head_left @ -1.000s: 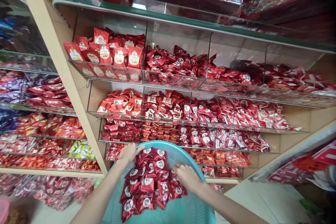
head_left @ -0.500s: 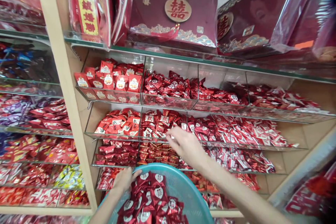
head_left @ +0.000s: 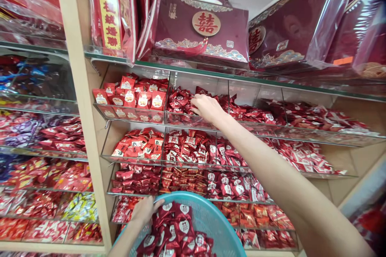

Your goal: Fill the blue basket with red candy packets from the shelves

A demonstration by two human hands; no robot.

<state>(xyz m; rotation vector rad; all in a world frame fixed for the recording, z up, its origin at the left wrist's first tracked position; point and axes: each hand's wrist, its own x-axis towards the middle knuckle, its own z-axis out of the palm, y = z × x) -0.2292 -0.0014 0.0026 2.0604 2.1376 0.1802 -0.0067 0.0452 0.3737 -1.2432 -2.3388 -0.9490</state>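
Observation:
My left hand (head_left: 144,211) grips the near-left rim of a turquoise plastic basket (head_left: 224,225), thumb over the edge. Inside the basket lie several dark red candy packets (head_left: 184,227) with white heart-shaped labels. My right hand (head_left: 208,108) reaches over the front lip of the upper candy shelf. Its bent fingers are drawn together at a compartment of dark red packets (head_left: 180,99); whether a packet is between the fingertips is hidden. To the left of that hand, lighter red packets (head_left: 144,99) with pictured labels fill the neighbouring compartment.
Lower shelves hold more red packets (head_left: 149,148) in clear-divided compartments. A glass shelf (head_left: 211,70) with maroon gift bags (head_left: 177,24) runs above my right hand. A wooden upright (head_left: 86,128) separates another candy rack at left, including yellow packets (head_left: 81,204).
My right hand has risen from the second candy shelf to the upper one. My left hand stays on the basket rim, and the view has tilted slightly upward.

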